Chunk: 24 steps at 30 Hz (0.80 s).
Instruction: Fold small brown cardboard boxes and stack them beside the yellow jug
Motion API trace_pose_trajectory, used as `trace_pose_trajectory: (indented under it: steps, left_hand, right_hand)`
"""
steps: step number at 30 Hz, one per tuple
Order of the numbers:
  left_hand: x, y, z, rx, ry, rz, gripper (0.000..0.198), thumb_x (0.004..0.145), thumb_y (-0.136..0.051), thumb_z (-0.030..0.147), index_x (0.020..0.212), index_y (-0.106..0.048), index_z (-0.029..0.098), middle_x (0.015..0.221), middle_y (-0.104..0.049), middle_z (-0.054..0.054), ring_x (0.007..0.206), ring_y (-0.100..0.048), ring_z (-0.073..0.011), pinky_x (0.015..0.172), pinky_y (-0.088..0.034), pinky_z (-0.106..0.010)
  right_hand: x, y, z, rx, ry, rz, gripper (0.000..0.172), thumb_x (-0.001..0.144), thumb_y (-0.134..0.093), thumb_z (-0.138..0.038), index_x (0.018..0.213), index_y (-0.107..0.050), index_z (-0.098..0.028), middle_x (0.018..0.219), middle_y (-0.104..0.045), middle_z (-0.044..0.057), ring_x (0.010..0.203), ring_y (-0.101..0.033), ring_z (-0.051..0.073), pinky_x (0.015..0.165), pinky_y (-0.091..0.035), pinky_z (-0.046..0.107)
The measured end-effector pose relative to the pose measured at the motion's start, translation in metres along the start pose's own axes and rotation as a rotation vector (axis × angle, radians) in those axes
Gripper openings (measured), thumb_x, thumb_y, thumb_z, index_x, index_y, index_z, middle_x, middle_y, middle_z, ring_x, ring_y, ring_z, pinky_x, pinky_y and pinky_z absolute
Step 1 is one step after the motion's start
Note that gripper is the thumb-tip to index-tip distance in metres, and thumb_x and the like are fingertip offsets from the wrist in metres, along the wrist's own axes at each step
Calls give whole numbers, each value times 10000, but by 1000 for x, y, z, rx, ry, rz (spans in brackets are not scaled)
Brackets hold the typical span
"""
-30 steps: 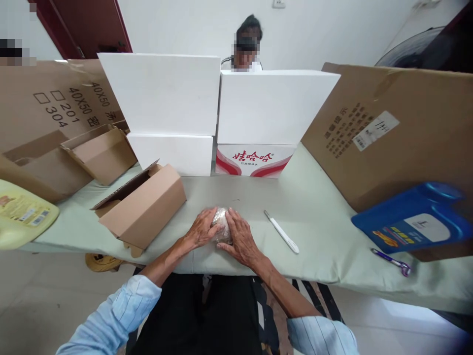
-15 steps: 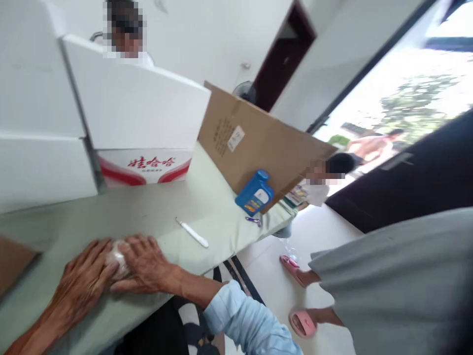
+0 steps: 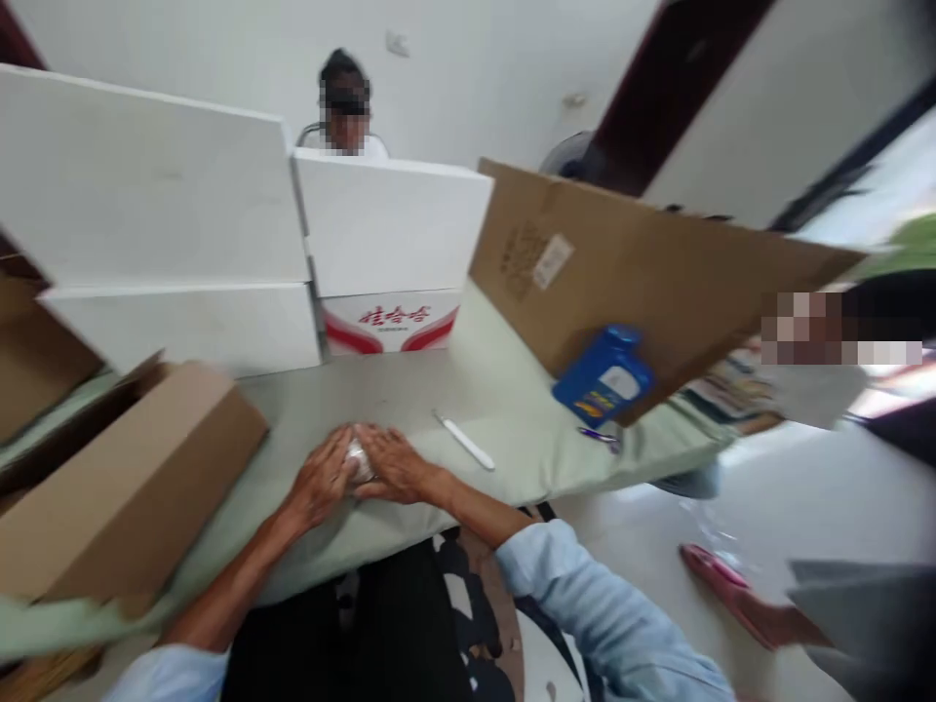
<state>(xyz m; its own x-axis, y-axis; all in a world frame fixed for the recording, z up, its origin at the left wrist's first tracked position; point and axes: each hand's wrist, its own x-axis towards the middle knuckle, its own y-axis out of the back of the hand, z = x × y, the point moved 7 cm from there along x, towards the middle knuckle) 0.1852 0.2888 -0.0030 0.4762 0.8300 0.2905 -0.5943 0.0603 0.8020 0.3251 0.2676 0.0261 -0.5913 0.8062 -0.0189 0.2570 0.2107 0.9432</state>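
A small lump wrapped in clear film (image 3: 358, 460) lies on the pale green table (image 3: 512, 409) near its front edge. My left hand (image 3: 320, 480) cups it from the left and my right hand (image 3: 395, 465) from the right, fingers curved and pressed round it, so only a sliver of the wrapping shows between them. A white knife-like tool (image 3: 463, 441) lies just right of my right hand.
An open brown carton (image 3: 124, 478) lies at the left. White foam boxes (image 3: 182, 224) and a red-and-white carton (image 3: 391, 320) stand behind. A large cardboard sheet (image 3: 643, 273) leans at the right with a blue bottle (image 3: 604, 375). One person sits behind the boxes, another stands at the right.
The view swung right and has come partly back left, blurred. Both hands stay clasped round the wrapped lump in the same spot on the table.
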Motion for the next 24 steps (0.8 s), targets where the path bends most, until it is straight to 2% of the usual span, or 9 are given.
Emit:
trace_pose_trajectory:
  steps: [5, 8, 10, 12, 14, 16, 18, 20, 24]
  left_hand:
    - [3, 10, 9, -22, 122, 28, 609, 1085, -330, 368, 1631, -403, 110, 1656, -491, -216, 1572, -433, -333, 1265, -395, -563]
    - [-1, 24, 16, -15, 214, 46, 572, 1105, -356, 387, 1640, -398, 187, 1596, -553, -176, 1498, -514, -301, 1210, -450, -503]
    - [-6, 35, 18, 30, 289, 53, 527, 1096, -426, 446, 1571, -498, 230, 1490, -621, -152, 1400, -590, -308, 1165, -481, -504]
    - [-9, 48, 16, 71, 342, 73, 500, 1061, -512, 509, 1472, -594, 237, 1453, -625, -153, 1354, -612, -338, 1146, -489, -534]
    - [-6, 59, 18, 44, 288, 73, 511, 1039, -556, 505, 1468, -595, 231, 1523, -573, -162, 1395, -580, -350, 1166, -479, -539]
    - [1, 63, 22, -41, 142, 1, 516, 1037, -555, 431, 1518, -554, 242, 1561, -557, -135, 1424, -561, -309, 1197, -471, -484]
    - [6, 64, 25, -114, 26, -89, 513, 1019, -568, 371, 1519, -562, 255, 1485, -621, -103, 1369, -600, -269, 1190, -485, -427]
    - [8, 65, 21, -123, 41, -109, 499, 994, -602, 380, 1476, -607, 253, 1360, -665, -100, 1252, -653, -272, 1130, -530, -430]
    - [2, 72, 15, -50, 178, 19, 506, 901, -732, 437, 1361, -651, 242, 1295, -621, -103, 1207, -636, -301, 1090, -541, -472]
  right_hand:
    - [11, 8, 8, -6, 76, 25, 1066, 990, -683, -620, 1728, -139, -77, 1728, -279, 300, 1637, -245, 386, 1288, -259, 640]
    - [-2, 15, 9, -82, 44, 201, 995, 1020, -619, -634, 1723, -180, -82, 1723, -293, 298, 1630, -258, 398, 1281, -275, 646]
    - [-18, 15, 9, -112, 13, 346, 861, 1069, -551, -572, 1715, -231, -101, 1729, -304, 272, 1627, -275, 383, 1282, -303, 620]
    - [-32, 7, 9, -96, 16, 421, 727, 1106, -485, -481, 1708, -272, -134, 1728, -337, 234, 1612, -322, 352, 1275, -352, 577]
    - [-39, -2, 11, -38, 16, 449, 669, 1120, -441, -429, 1707, -281, -151, 1720, -363, 216, 1591, -374, 333, 1259, -402, 551]
    - [-43, -8, 15, 45, -30, 493, 674, 1129, -403, -433, 1715, -248, -140, 1718, -360, 226, 1590, -378, 330, 1257, -417, 556]
    - [-47, -11, 18, 134, -122, 571, 701, 1135, -369, -466, 1723, -208, -121, 1708, -365, 246, 1595, -367, 338, 1265, -404, 586]
    - [-54, -16, 16, 215, -223, 640, 718, 1138, -347, -496, 1727, -192, -116, 1687, -394, 258, 1584, -388, 349, 1259, -407, 607]
    - [-61, -33, -8, 334, -304, 677, 706, 1144, -336, -491, 1739, -174, -147, 1697, -396, 229, 1575, -407, 342, 1255, -422, 590]
